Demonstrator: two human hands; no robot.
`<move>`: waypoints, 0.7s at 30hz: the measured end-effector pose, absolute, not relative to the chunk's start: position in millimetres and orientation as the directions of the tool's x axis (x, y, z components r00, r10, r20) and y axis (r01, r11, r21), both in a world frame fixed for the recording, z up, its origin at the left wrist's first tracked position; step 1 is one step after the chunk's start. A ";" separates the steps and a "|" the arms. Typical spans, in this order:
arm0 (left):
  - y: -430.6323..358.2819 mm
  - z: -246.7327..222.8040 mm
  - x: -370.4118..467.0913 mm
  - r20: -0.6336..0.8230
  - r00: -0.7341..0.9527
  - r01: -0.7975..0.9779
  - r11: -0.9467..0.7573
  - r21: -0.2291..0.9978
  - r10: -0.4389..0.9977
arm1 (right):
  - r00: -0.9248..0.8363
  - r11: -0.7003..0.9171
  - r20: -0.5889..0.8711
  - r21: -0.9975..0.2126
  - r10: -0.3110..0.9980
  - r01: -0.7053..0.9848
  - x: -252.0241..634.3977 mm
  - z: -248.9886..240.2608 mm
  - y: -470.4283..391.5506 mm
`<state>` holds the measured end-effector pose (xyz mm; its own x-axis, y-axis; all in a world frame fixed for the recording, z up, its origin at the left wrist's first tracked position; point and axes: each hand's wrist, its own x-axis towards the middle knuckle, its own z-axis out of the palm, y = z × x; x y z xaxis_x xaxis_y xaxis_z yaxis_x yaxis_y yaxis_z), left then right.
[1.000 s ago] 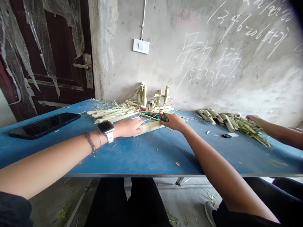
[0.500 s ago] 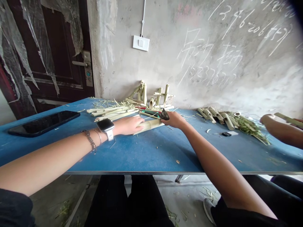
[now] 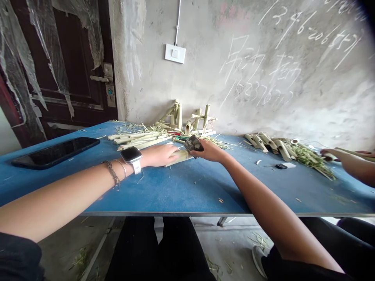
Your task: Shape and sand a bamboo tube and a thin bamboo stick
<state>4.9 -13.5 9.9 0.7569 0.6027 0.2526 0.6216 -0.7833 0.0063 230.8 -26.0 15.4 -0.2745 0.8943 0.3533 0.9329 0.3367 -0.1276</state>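
My left hand [image 3: 162, 155], with a watch on its wrist, is closed on the near end of a pale split bamboo piece [image 3: 182, 156] that lies on the blue table. In my right hand [image 3: 208, 150] is a dark, worn piece of sandpaper [image 3: 193, 145], pinched between thumb and fingers. The sandpaper rests over the far part of the bamboo piece, just right of my left hand. My right fingertips are partly hidden behind it. Behind both hands lies a pile of bamboo strips [image 3: 136, 139].
Bamboo frames [image 3: 177, 115] stand against the wall. A black phone [image 3: 55, 152] lies at the left. To the right are bamboo tubes [image 3: 265, 141], shavings [image 3: 307, 158] and a small black-and-white object [image 3: 284, 166]. A co-worker's hand [image 3: 331, 153] holds bamboo at far right.
My right hand has moved left along the bamboo piece, bringing the sandpaper closer to my left hand, which stays put. The co-worker's hand has lowered slightly.
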 end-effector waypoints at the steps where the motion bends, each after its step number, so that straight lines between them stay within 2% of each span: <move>1: -13.5 9.9 5.0 0.240 0.760 0.621 -0.784 0.007 0.604 | -0.261 0.325 0.353 -0.133 0.898 0.936 230.5 14.2 -25.8; 6: -12.9 9.1 5.1 0.235 0.770 0.614 -0.789 -0.016 0.594 | -0.246 0.315 0.365 -0.143 0.898 0.938 220.4 10.7 -30.2; 13: -11.6 7.4 4.2 0.264 0.775 0.599 -0.801 -0.015 0.574 | -0.306 0.407 0.418 -0.176 0.855 0.896 218.5 9.5 -29.1; 21: -6.9 4.7 4.2 0.264 0.778 0.588 -0.809 0.014 0.570 | -0.401 0.485 0.432 -0.100 0.808 0.869 215.6 12.1 -26.4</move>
<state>4.2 -6.9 4.7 0.7781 0.5699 0.2641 0.5879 -0.8088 0.0135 215.6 -26.4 12.1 -0.4011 0.8078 0.4320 0.8688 0.4850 -0.1001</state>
